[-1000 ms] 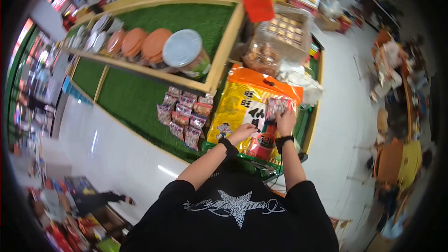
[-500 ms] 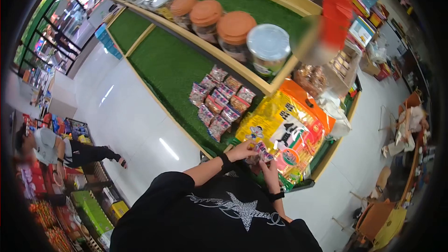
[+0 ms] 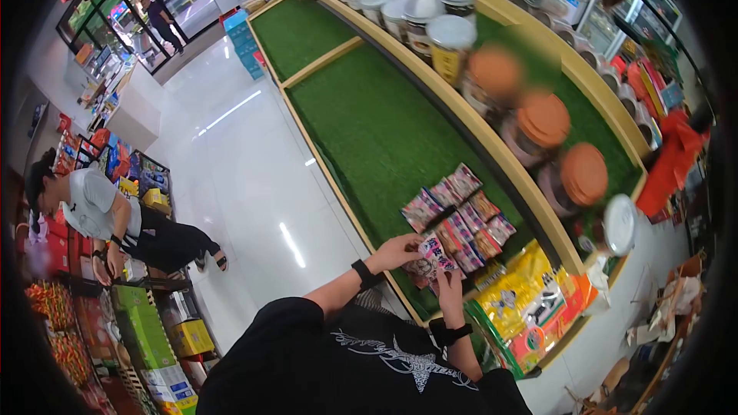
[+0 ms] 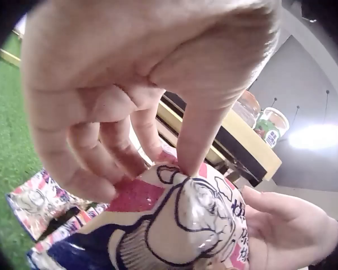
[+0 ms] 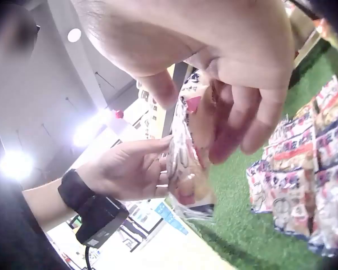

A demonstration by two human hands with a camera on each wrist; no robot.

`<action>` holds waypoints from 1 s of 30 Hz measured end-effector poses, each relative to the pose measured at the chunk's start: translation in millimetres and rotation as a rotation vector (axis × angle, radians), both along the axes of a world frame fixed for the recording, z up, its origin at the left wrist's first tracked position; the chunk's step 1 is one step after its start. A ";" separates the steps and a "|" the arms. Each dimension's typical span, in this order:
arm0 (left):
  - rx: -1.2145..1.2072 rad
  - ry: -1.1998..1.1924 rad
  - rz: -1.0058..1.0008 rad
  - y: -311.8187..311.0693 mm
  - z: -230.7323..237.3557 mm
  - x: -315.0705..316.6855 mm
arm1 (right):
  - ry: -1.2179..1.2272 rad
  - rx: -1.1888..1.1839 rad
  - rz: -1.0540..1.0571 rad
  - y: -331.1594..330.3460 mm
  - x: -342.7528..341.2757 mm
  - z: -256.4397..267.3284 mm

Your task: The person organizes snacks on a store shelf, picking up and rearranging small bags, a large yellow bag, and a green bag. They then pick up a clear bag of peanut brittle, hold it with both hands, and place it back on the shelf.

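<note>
A small snack packet (image 3: 435,253), white and pink with printed characters, is held up between both hands over the shelf's edge. My left hand (image 3: 396,252) pinches one edge of it; in the left wrist view a drawn figure shows on the packet's front (image 4: 191,219). My right hand (image 3: 450,296) grips the other side, thumb and fingers on opposite faces in the right wrist view, where the packet (image 5: 188,146) appears edge-on. Just beyond lie several similar snack packets (image 3: 463,215) in rows on green artificial turf (image 3: 361,146).
To the right lies a large yellow and orange snack bag (image 3: 523,300). Lidded jars (image 3: 450,42) line the raised wooden shelf (image 3: 492,184) behind. A person in a white shirt (image 3: 96,200) stands at the left beside stocked goods (image 3: 150,330).
My hands have moved left from over the large bag to the shelf's front edge beside the small packets, carrying the packet, now gripped by both. The head view has swung left.
</note>
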State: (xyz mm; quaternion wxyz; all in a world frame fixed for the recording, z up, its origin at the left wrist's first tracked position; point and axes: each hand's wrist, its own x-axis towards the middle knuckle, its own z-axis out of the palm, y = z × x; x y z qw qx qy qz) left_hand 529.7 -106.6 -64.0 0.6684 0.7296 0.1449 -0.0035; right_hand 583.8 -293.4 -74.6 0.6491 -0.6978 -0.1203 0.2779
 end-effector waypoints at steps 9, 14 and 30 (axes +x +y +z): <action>0.027 0.045 0.084 87.2 -80.6 -7.4 | -0.170 -0.244 -0.036 116.2 -9.1 -42.5; 0.017 0.130 -0.064 105.6 -94.0 6.5 | 0.036 -0.268 -0.074 138.3 -1.4 -91.0; 0.103 0.282 -0.020 111.9 -143.0 42.9 | 0.231 -0.189 0.081 116.0 17.3 -97.4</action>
